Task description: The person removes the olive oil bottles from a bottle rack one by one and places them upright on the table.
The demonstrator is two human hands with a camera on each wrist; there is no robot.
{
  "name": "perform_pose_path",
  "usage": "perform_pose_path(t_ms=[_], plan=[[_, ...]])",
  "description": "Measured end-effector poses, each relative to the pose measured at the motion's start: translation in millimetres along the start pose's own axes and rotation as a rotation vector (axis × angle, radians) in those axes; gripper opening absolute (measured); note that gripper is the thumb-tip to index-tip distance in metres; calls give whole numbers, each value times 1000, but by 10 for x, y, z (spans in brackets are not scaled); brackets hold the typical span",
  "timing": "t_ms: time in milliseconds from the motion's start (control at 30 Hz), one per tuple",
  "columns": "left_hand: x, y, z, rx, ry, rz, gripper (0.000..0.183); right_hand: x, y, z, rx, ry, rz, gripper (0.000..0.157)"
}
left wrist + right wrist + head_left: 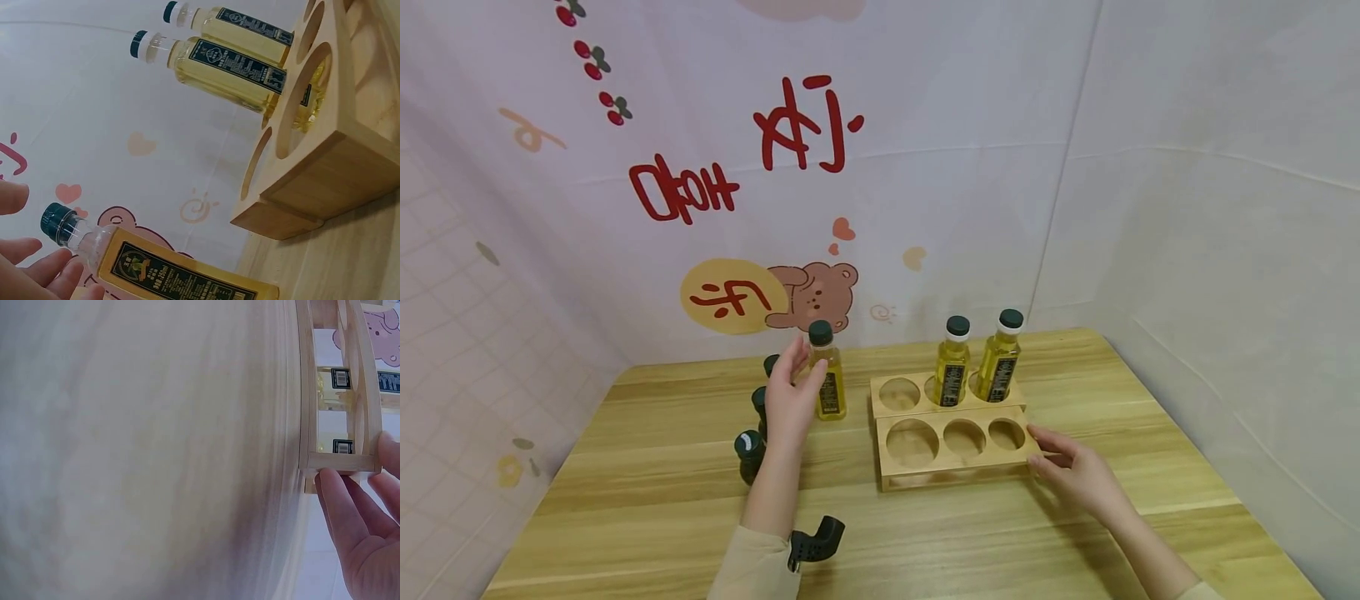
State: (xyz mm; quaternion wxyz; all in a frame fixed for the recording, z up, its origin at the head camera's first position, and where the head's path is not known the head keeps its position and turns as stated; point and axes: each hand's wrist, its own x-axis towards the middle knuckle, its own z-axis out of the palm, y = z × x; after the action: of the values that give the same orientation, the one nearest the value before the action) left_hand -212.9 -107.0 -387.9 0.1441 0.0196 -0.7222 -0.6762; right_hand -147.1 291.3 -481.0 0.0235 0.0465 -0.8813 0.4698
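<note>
My left hand is at the neck of an oil bottle with a dark green cap, which stands upright on the table. In the left wrist view its fingers lie beside the neck, and the thumb is spread apart from the cap. At the far right end of a two-tier wooden rack, my right hand holds the corner, its fingers against the end panel and one at the top edge. Two more oil bottles, one in the middle and one at right, stand in the rack's back row.
Several dark-capped bottles stand left of my left forearm, partly hidden by it. The rack's front row has three round holes, and a fourth is in the back row at left. A printed cloth hangs behind the wooden table.
</note>
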Motion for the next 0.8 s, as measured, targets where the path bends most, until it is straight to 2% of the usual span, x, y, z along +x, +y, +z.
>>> perform_pose_path(t_ms=[200,467,600,800], plan=[[-94,-84,23,34,-12,18,58,-3,-3,-1,4,3,2,54],[-186,-183,127,62,-5,57,54,-12,-17,2,-10,9,-6,54],[-217,-221,184,67,-43,53,54,-19,-26,5,-8,8,-5,54],[-249,-223,265,68,-138,53,56,-15,-28,5,3,7,-16,54]])
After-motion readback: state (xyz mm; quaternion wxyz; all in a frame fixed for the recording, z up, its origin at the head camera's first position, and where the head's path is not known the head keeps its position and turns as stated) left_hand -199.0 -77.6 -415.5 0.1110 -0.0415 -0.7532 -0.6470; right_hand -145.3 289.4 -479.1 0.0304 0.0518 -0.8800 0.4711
